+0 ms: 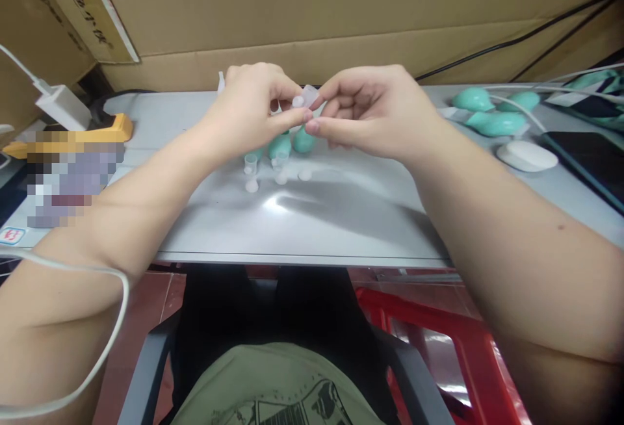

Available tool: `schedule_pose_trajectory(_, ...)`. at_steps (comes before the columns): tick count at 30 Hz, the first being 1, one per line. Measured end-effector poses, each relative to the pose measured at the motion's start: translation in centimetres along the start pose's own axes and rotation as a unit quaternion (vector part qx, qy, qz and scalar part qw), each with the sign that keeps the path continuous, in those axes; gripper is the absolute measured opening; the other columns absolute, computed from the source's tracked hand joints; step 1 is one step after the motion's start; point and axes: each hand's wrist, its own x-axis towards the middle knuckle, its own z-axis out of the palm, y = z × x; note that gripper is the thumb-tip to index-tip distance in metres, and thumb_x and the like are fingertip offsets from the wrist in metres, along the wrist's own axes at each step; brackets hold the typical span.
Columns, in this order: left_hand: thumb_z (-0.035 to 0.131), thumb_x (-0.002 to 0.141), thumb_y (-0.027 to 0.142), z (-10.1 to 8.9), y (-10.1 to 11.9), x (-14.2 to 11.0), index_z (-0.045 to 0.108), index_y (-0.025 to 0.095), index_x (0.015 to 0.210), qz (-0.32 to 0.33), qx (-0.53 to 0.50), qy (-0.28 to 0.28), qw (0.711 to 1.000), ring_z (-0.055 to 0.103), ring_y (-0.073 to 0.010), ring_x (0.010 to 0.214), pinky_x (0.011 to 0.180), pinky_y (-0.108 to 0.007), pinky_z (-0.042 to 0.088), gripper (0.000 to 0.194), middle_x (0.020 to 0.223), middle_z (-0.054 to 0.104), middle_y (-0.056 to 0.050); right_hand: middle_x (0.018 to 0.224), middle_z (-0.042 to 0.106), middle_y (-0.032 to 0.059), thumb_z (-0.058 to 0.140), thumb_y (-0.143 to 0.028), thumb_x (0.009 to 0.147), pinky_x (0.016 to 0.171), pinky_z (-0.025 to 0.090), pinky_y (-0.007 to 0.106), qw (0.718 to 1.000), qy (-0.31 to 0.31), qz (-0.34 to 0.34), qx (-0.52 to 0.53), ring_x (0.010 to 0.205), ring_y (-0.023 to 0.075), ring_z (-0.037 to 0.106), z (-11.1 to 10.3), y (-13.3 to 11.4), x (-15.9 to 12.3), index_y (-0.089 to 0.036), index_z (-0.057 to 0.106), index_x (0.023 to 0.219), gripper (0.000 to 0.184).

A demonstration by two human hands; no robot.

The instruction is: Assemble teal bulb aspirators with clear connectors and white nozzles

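My left hand point(258, 106) is closed in a pinch, its fingertips at a small translucent plastic cap point(309, 94) above the table. My right hand point(373, 106) pinches at the same cap from the other side, and the two thumbs almost touch. Beneath the hands sit several teal bulb-shaped pieces point(279, 145), partly hidden by the left hand. In front of them stand small clear plastic cups point(250, 164). Nearer the table's front, small white round pieces point(251, 186) lie in a row.
More teal pieces point(472, 99) in clear wrap lie at the back right. Beside them are a white oval case point(527, 155) and a dark phone-like slab point(589, 165). A yellow power strip point(117, 128) with a white charger point(63, 106) is at left. Cardboard point(292, 15) walls the back.
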Motion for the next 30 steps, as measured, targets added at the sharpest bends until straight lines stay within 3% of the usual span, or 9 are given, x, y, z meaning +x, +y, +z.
schedule_pose_trajectory(5,0.075,0.116,0.039,0.1,1.2,0.0,0.088,0.035,0.090,-0.017,0.019,0.041,0.999,0.082,-0.0393,0.103,0.107,-0.068,0.059,0.030,0.108,0.090,-0.007,0.084,0.085,0.0013,0.122,-0.060,0.093,0.059,0.056,0.038,0.994,0.062,-0.021,0.084,0.067,0.0198,0.071,2.0,0.3,0.5,-0.031,0.081,0.093,0.050)
schedule_pose_trajectory(10,0.082,0.121,0.029,1.5,2.4,0.3,0.084,0.028,0.085,-0.019,0.123,0.020,0.992,0.076,-0.0365,0.102,0.120,-0.072,0.052,0.036,0.107,0.083,-0.010,0.076,0.078,0.0017,0.122,-0.053,0.094,0.057,0.048,0.039,0.994,0.083,-0.011,0.074,0.064,0.0199,0.065,2.5,0.2,0.6,-0.031,0.076,0.083,0.051)
schedule_pose_trajectory(13,0.089,0.118,0.031,1.5,2.1,-0.2,0.086,0.027,0.092,-0.002,0.152,-0.001,0.988,0.078,-0.0401,0.112,0.120,-0.070,0.050,0.027,0.114,0.084,-0.012,0.073,0.073,0.0018,0.115,-0.041,0.101,0.061,0.043,0.040,0.997,0.069,-0.009,0.041,0.066,0.0204,0.062,2.2,-0.4,0.3,-0.031,0.073,0.079,0.048)
schedule_pose_trajectory(15,0.098,0.110,0.037,0.8,0.7,-0.9,0.092,0.029,0.111,0.034,0.129,-0.006,0.991,0.078,-0.0441,0.123,0.120,-0.069,0.051,0.010,0.124,0.086,-0.012,0.073,0.070,0.0019,0.108,-0.031,0.106,0.066,0.041,0.041,1.000,0.031,0.000,0.002,0.067,0.0196,0.057,1.6,-0.7,0.1,-0.029,0.074,0.078,0.045)
schedule_pose_trajectory(18,0.100,0.105,0.049,-0.9,-3.0,-2.3,0.094,0.032,0.139,0.092,0.100,0.051,0.989,0.076,-0.0442,0.128,0.123,-0.068,0.048,0.038,0.136,0.086,-0.013,0.070,0.065,0.0005,0.098,-0.016,0.107,0.071,0.037,0.044,0.995,-0.028,0.015,-0.089,0.069,0.0191,0.052,0.6,-0.9,-0.1,-0.027,0.072,0.074,0.044)
schedule_pose_trajectory(23,0.088,0.102,0.073,-3.2,-9.5,-3.7,0.095,0.031,0.132,0.107,0.085,0.223,0.965,0.072,-0.0381,0.127,0.121,-0.061,0.049,0.052,0.137,0.086,-0.010,0.069,0.066,-0.0017,0.094,-0.023,0.106,0.076,0.041,0.044,0.964,-0.101,0.028,-0.245,0.069,0.0201,0.054,-0.1,-0.3,0.2,-0.026,0.069,0.071,0.043)
schedule_pose_trajectory(25,0.082,0.105,0.079,-3.8,-11.0,-3.9,0.096,0.031,0.137,0.077,0.072,0.243,0.964,0.070,-0.0361,0.131,0.123,-0.057,0.052,0.059,0.140,0.086,-0.009,0.069,0.065,-0.0025,0.094,-0.032,0.106,0.075,0.040,0.044,0.951,-0.123,0.033,-0.282,0.066,0.0199,0.053,0.0,-0.1,0.4,-0.027,0.070,0.073,0.041)
schedule_pose_trajectory(27,0.089,0.099,0.084,-4.1,-11.9,-4.2,0.094,0.031,0.146,0.033,0.062,0.217,0.974,0.069,-0.0377,0.135,0.126,-0.057,0.054,0.071,0.146,0.085,-0.011,0.070,0.067,-0.0021,0.094,-0.037,0.106,0.073,0.040,0.044,0.941,-0.138,0.042,-0.306,0.065,0.0204,0.053,0.0,0.1,0.6,-0.027,0.073,0.076,0.038)
schedule_pose_trajectory(30,0.105,0.080,0.081,-4.1,-12.0,-4.6,0.090,0.030,0.157,-0.036,0.031,0.147,0.988,0.071,-0.0440,0.137,0.129,-0.064,0.056,0.094,0.155,0.085,-0.014,0.072,0.071,-0.0005,0.094,-0.039,0.106,0.074,0.042,0.045,0.932,-0.144,0.076,-0.324,0.066,0.0222,0.057,0.1,-0.2,0.8,-0.028,0.079,0.080,0.032)
